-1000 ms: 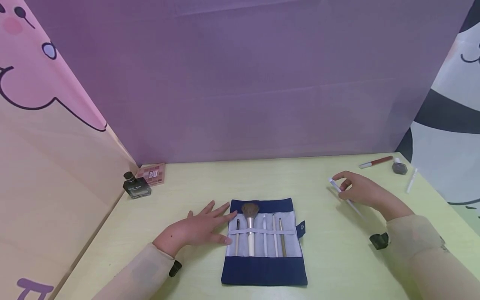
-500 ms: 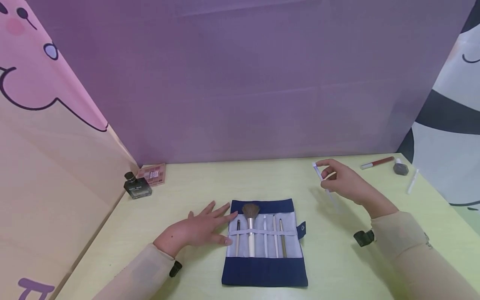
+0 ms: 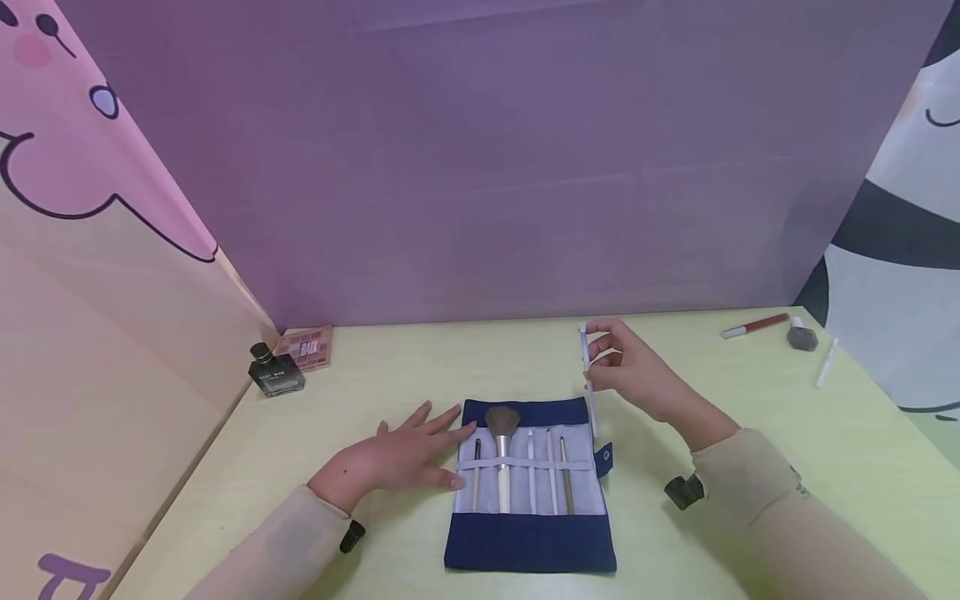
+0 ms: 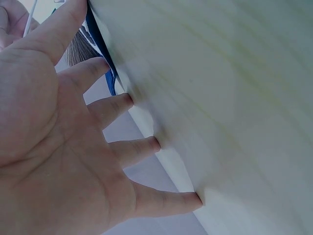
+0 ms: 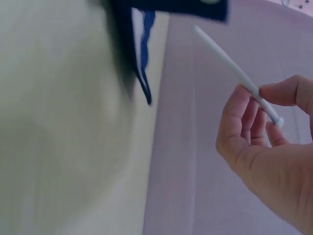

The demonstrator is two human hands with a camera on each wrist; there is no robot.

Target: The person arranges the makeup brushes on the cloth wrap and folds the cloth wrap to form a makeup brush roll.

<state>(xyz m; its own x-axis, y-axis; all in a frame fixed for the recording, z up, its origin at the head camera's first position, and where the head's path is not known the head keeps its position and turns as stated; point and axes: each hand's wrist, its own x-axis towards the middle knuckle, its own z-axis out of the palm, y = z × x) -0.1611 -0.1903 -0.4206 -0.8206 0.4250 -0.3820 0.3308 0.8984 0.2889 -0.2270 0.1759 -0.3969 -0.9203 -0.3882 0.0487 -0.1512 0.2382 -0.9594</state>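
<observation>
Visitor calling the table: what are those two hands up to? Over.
Right hand: pinching white stick, raised near far right corner of brush case. Left hand: spread at case's left edge. Nothing seen between stick and case.

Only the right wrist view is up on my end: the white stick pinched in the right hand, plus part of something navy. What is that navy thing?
Observer: The head view shows it is a fabric roll, lying open on the table.
Operator: Anything inside it?
Observer: Yes, five tools side by side under a pale strap.
Operator: And where is the left hand?
Observer: At the roll's left edge, with its fingers spread.
</observation>
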